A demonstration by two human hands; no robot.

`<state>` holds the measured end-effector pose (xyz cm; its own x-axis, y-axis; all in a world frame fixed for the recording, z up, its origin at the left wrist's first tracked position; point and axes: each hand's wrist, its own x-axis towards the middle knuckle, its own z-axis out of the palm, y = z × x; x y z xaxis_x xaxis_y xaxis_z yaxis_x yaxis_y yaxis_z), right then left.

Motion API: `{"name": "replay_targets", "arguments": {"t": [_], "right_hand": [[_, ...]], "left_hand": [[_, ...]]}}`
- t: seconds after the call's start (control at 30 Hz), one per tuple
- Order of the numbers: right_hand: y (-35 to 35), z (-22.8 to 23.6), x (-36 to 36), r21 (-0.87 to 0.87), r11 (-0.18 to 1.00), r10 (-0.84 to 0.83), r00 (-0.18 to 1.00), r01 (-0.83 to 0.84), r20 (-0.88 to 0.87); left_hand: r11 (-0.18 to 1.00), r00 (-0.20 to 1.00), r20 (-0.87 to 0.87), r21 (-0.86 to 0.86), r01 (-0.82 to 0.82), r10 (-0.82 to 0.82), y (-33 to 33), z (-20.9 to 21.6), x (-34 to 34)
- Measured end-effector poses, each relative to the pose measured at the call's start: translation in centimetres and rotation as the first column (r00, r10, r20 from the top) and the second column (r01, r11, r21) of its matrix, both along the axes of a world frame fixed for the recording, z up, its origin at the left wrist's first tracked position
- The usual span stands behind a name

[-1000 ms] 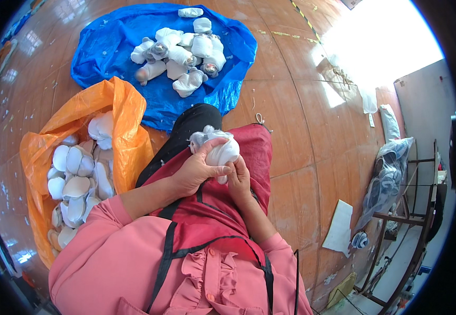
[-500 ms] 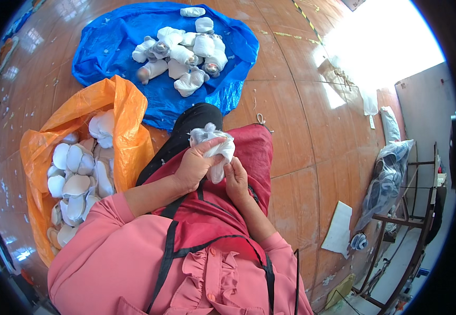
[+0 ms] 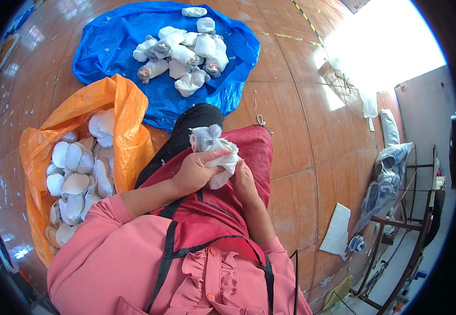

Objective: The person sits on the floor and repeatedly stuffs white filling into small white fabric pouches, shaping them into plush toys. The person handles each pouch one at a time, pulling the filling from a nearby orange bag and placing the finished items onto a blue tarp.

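Over my lap I hold a soft white cloth piece with a grey plush end [image 3: 205, 137], which has a rounded, ear-like bump. My left hand [image 3: 196, 170] is closed on its near side, with thumb and fingers pinching the white fabric. On the right side, my right hand [image 3: 243, 181] pinches the edge of the white cloth; its fingertips are partly hidden. Beneath both hands lies the red apron [image 3: 249, 144]. Similar white pieces with grey plush ends [image 3: 183, 55] lie piled on a blue sheet [image 3: 104, 58] ahead of me.
At my left stands an orange woven sack [image 3: 130, 113] filled with white and beige oval padded pieces [image 3: 75, 185]. A metal frame [image 3: 404, 226], a clear plastic bag [image 3: 388, 176] and a white flat sheet [image 3: 336, 229] are on the tiled floor [image 3: 291, 136] at right.
The cloth piece has shifted slightly and its white part is turned out more to the right. My left hand has moved a little right, and my right hand slightly right too.
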<state>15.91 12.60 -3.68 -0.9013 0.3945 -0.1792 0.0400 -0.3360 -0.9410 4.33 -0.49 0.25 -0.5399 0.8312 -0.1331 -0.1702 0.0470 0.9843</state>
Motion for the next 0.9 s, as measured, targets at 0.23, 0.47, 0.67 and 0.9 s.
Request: {"name": "replay_targets", "arguments": {"t": [0.23,0.47,0.67,0.9], "right_hand": [[1.2,-2.5,0.9,-0.093,0.992,0.073,0.99,-0.084,-0.12],[0.3,-1.3,1.2,0.115,0.99,-0.068,0.988,0.084,-0.136],[0.4,-2.1,1.3,0.126,0.983,-0.117,0.985,0.133,-0.128],[1.5,-1.8,1.1,-0.065,0.99,-0.133,0.982,0.125,-0.132]], "left_hand": [[1.0,1.0,-0.027,-0.019,0.006,-0.006,-0.3,0.1,0.2],[0.986,0.966,0.199,0.046,0.158,-0.164,-0.7,0.2,-0.3],[0.931,0.913,0.18,0.096,0.353,-0.365,-1.0,-0.9,-0.2],[0.954,0.879,-0.377,-0.04,0.298,-0.29,-0.7,-0.2,-0.6]]}}
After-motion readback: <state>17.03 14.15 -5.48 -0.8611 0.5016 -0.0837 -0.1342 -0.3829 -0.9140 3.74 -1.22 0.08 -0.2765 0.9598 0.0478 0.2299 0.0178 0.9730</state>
